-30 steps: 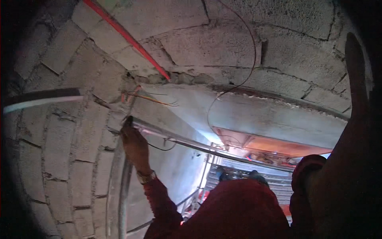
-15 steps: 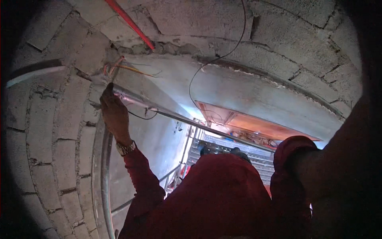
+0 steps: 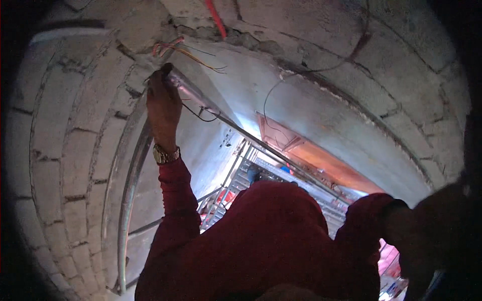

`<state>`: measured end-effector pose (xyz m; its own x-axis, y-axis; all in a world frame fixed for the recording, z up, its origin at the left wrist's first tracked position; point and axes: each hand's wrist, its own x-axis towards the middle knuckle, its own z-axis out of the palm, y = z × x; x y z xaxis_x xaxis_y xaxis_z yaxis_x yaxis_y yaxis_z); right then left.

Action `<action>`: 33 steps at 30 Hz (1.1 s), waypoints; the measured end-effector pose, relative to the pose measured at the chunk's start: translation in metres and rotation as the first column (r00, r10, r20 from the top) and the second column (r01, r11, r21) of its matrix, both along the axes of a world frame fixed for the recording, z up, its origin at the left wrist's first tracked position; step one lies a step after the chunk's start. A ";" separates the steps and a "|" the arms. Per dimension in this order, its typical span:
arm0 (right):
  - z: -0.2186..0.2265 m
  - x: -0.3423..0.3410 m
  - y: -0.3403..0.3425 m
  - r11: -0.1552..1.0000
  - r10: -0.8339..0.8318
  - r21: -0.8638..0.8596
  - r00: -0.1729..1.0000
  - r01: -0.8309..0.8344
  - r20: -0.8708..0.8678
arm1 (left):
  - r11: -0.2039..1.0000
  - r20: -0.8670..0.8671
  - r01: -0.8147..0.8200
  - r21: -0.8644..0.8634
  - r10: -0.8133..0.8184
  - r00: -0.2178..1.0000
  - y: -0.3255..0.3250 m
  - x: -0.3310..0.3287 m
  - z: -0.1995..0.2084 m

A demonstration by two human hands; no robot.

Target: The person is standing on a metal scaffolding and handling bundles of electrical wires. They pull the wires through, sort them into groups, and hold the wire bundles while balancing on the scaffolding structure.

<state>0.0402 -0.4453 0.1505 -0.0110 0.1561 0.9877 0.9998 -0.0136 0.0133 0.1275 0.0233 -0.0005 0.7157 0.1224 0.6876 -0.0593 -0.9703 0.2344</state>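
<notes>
- Left hand (image 3: 163, 103): higher in the upper left than before, grip closed over the metal frame (image 3: 193, 93).
- Right forearm (image 3: 424, 226): lower; grip too dark to tell.

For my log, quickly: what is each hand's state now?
Left hand: at the metal bar's end; grip unclear.
Right hand: cannot be told; only dark forearm shows.

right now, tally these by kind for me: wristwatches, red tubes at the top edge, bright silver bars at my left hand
Wristwatch, worn at the wrist: 1
Red tube, at the top edge: 1
Bright silver bar, at the left hand: 1
Total: 3
</notes>
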 end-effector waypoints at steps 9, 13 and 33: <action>-0.138 0.075 0.057 0.910 -0.323 -0.167 0.396 0.380 -0.859 | 0.993 0.007 0.037 -0.113 -0.036 0.999 0.025 -0.017 0.043; -0.164 0.100 0.106 0.998 -0.016 0.008 0.425 0.054 -0.905 | 0.957 0.171 0.143 -0.253 -0.101 0.980 0.010 -0.033 0.099; -0.049 0.134 0.125 0.887 0.161 0.045 0.215 -0.459 -0.963 | 0.578 -0.049 0.759 -0.299 -0.804 0.593 -0.092 0.015 0.135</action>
